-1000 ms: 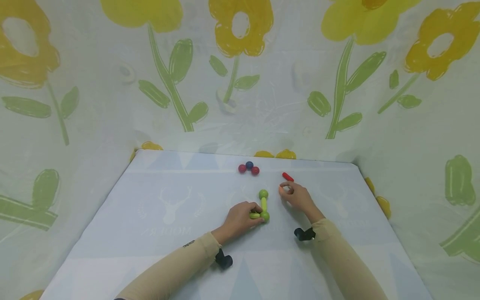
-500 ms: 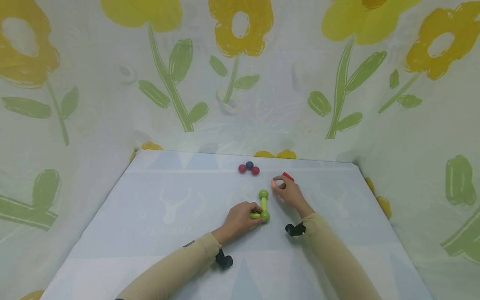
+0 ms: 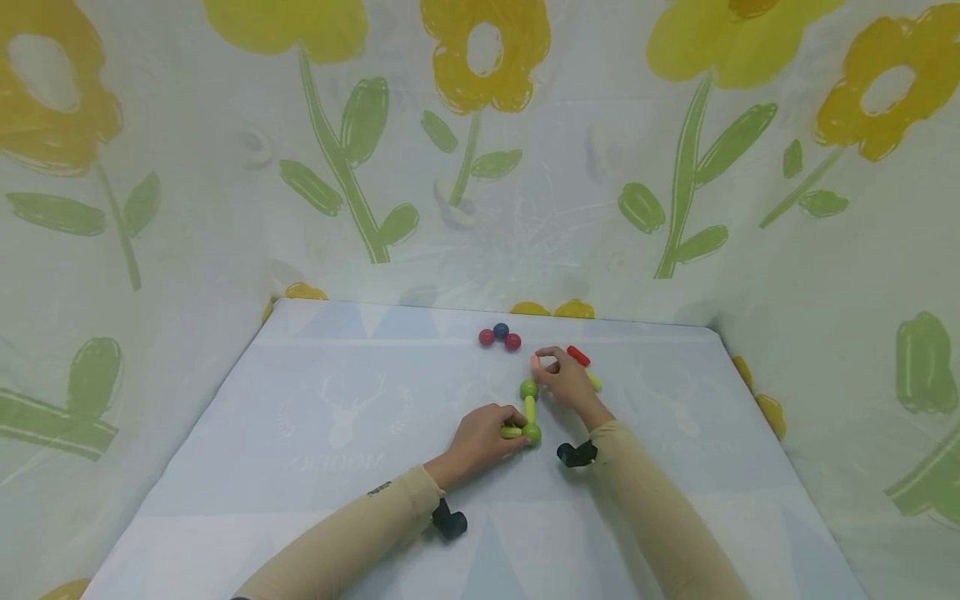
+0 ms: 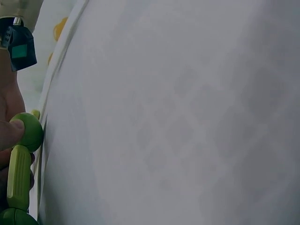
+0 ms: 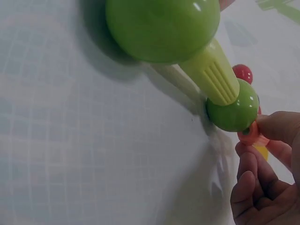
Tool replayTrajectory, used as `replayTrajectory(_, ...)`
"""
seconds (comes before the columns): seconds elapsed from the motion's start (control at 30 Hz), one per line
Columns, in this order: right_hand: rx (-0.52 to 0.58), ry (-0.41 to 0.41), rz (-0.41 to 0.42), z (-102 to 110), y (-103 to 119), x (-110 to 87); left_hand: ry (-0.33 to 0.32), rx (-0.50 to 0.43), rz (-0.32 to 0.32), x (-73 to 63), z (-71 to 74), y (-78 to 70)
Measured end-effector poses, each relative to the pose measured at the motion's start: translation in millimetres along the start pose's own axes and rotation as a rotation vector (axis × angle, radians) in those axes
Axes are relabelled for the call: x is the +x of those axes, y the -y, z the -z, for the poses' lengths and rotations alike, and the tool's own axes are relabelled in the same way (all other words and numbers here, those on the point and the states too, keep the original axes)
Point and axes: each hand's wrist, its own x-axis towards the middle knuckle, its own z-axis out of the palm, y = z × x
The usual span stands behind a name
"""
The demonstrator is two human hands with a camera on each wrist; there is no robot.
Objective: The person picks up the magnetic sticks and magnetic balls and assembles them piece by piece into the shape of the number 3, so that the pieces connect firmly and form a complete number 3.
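The step in hand seemed to be adding an orange rod to a green frame made of a far ball, a light green rod and a near ball. The left hand had its grip closed on the frame at the near ball, where a second light rod pointed leftward. The right hand pinched the orange rod between thumb and fingertip, close against the far ball; whether the two touched or had joined, I could not tell. The next move, I judged, called for lining the rod's end up with a hole in that ball and pressing straight in while the left grip braced the frame. Beyond lay two red balls with a blue ball between them; a red rod and a partly hidden yellow-green rod lay beside the right hand. The worktop wore a pale cloth printed with faint deer heads, triangles and mirrored lettering, and around it rose whitish hangings with big yellow and orange flowers on green stems.
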Motion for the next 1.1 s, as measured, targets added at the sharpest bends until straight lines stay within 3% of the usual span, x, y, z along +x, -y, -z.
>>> replayTrajectory(0.77,-0.003,0.045,-0.02,-11.0,3.1,5.9,0.001,-0.004,0.012,-1.7,0.7,-2.7)
replayTrajectory(1.1,0.006,0.043,0.007,-11.4,-0.5,5.8,-0.001,-0.008,0.013,-2.5,0.8,-3.5)
